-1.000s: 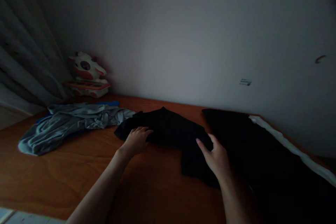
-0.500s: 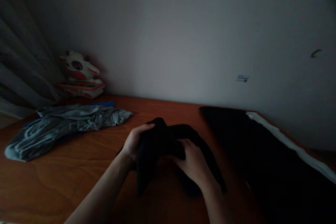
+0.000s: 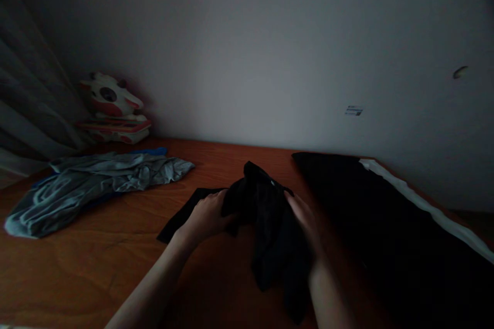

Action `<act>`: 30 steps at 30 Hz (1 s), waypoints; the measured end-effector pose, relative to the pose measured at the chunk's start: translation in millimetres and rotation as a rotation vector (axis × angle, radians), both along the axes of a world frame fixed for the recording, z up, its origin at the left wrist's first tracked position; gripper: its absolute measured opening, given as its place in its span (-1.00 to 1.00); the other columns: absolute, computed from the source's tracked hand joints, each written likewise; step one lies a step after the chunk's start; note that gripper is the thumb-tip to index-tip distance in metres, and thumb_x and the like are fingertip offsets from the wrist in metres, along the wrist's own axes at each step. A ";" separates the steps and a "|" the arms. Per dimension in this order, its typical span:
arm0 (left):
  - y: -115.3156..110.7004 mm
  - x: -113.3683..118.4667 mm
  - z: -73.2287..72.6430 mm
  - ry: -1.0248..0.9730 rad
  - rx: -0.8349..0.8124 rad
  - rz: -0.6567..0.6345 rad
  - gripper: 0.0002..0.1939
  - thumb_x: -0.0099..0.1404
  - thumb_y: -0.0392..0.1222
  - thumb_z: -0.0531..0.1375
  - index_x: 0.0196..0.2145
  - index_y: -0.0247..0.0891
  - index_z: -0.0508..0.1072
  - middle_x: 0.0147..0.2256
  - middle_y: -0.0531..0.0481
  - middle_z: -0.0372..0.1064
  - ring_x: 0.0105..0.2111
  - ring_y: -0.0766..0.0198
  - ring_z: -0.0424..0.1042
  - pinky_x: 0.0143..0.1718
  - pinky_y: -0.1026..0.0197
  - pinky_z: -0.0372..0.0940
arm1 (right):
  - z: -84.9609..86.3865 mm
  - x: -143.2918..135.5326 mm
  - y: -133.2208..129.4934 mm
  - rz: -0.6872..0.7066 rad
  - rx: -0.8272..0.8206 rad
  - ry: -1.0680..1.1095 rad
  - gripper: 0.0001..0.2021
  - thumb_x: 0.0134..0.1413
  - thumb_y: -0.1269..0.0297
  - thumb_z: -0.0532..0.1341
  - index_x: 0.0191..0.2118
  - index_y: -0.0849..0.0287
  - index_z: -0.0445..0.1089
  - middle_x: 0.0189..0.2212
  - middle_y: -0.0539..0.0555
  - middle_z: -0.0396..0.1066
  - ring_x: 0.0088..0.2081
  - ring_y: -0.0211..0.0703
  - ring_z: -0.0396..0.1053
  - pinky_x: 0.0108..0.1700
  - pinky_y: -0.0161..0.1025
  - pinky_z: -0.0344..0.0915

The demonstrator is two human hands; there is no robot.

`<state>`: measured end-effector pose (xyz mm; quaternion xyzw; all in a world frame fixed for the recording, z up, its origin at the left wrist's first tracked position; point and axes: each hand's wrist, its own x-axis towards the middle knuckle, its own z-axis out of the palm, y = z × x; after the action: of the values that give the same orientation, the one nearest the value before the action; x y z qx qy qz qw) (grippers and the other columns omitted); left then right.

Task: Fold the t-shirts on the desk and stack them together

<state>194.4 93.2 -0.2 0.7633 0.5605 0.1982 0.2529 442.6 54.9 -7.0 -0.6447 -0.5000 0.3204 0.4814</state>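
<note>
A crumpled black garment is lifted above the wooden surface, with one part stretching out to the left and folds hanging down towards me. My left hand is closed on its left side, the fingers partly hidden in the cloth. On the right, my right hand grips the garment near its upper edge, where a small light mark shows. The right hand is slightly blurred, and its fingertips are behind the fabric.
Grey clothing lies over blue cloth on the wooden surface at left. Behind it stands a cow-shaped toy near a curtain. A large black item with a white strip lies at right.
The garment has been turned and spread, with its edge now raised between my hands and folds hanging at right. My right hand has moved right and up; my left has shifted slightly right.
</note>
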 end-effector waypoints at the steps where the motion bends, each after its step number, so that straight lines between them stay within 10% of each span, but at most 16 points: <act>1: 3.4 -1.8 -2.4 0.010 0.000 0.031 -0.38 0.14 0.01 0.34 0.14 -0.20 0.45 0.01 -0.28 0.54 0.07 -0.20 0.49 0.08 -0.06 0.32 | 4.1 2.5 -0.3 -0.045 -0.019 -0.026 -0.41 0.22 -0.25 0.03 -0.06 0.13 0.55 -0.15 0.20 0.62 -0.05 0.12 0.54 -0.01 -0.05 0.45; 9: 16.6 -8.8 13.2 -0.743 -0.299 0.267 -0.54 0.04 0.11 0.36 -0.21 -0.28 0.57 -0.31 -0.10 0.61 -0.32 0.01 0.58 -0.33 0.13 0.42 | 24.9 4.5 -23.6 0.240 -0.112 -0.102 -0.15 -0.11 -0.12 0.40 0.29 0.08 0.24 0.23 0.23 0.39 0.24 0.11 0.35 0.27 0.06 0.24; 14: 16.5 -10.6 24.8 -1.095 -0.345 0.481 -0.63 -0.03 0.07 0.35 -0.35 -0.25 0.55 -0.44 -0.02 0.56 -0.48 0.13 0.53 -0.48 0.18 0.40 | 5.9 12.0 -13.6 0.043 0.013 -0.263 -0.25 -0.09 0.10 0.34 0.27 0.11 0.25 0.11 0.24 0.47 0.08 0.11 0.47 0.14 0.05 0.36; 19: 27.6 -28.0 17.8 -0.933 -0.070 0.518 -0.56 -0.03 0.07 0.37 -0.21 -0.19 0.53 -0.33 0.03 0.56 -0.31 0.10 0.56 -0.33 0.21 0.41 | 5.3 32.7 -13.0 -0.207 0.118 -0.543 -0.55 0.11 -0.06 0.20 -0.02 0.17 0.46 -0.02 0.29 0.50 0.04 0.20 0.46 0.11 0.11 0.34; 24: 31.8 -36.4 7.0 -0.394 0.077 0.402 -0.54 -0.02 0.08 0.33 -0.20 -0.22 0.50 -0.32 -0.02 0.54 -0.25 0.04 0.54 -0.20 0.12 0.40 | 21.8 20.8 -27.0 0.040 -0.114 -0.530 -0.45 0.13 -0.26 0.18 -0.07 0.15 0.49 -0.06 0.27 0.55 -0.01 0.18 0.51 0.04 0.02 0.38; 30: 29.4 -35.3 12.0 -0.325 0.000 0.283 -0.52 0.10 0.30 0.25 -0.56 -0.17 0.31 -0.61 0.11 0.29 -0.52 0.23 0.40 -0.53 0.26 0.20 | 12.9 13.8 -23.6 0.137 -0.198 -0.770 -0.72 0.21 0.18 0.20 -0.03 0.13 0.51 -0.16 0.23 0.61 -0.10 0.18 0.56 -0.14 -0.06 0.37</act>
<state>159.1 122.7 11.8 0.6352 0.6139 0.3521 0.3094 456.3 31.3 5.9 -0.7261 -0.6523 0.1333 0.1719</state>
